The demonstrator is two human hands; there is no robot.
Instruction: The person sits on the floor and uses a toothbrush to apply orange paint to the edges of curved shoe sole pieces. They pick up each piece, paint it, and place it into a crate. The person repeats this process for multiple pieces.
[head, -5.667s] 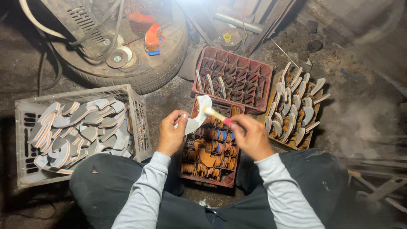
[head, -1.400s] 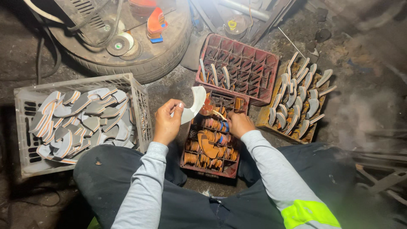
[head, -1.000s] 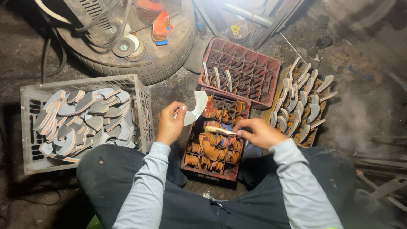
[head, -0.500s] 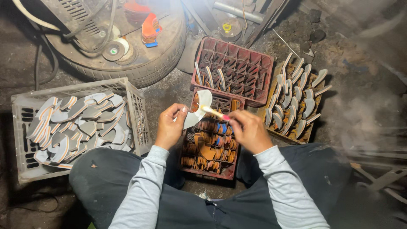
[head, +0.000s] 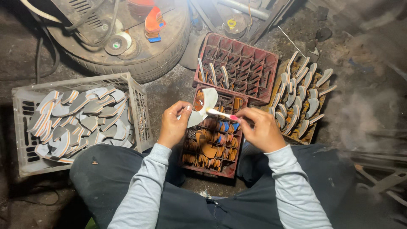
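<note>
Our right hand [head: 263, 129] has come back up from the red crate [head: 212, 148], pinching a toothbrush [head: 220, 113] against the white curved piece [head: 202, 106] our left hand [head: 174, 125] grips above it.

Left hand [head: 173, 126] holds a curved white sole piece [head: 202, 106]; right hand [head: 262, 130] brushes it with a toothbrush [head: 222, 114].

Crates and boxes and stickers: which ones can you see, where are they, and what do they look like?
Grey plastic crate: left, lattice-walled, full of curved grey pieces.
Red divided crate: top centre, mostly bare cells.
Dark red crate: under the hands, holding orange pieces.
Wooden rack: right, pale pieces standing on edge.
Round disc: on the tyre, with a small green centre label.
No screens or signs.
</note>
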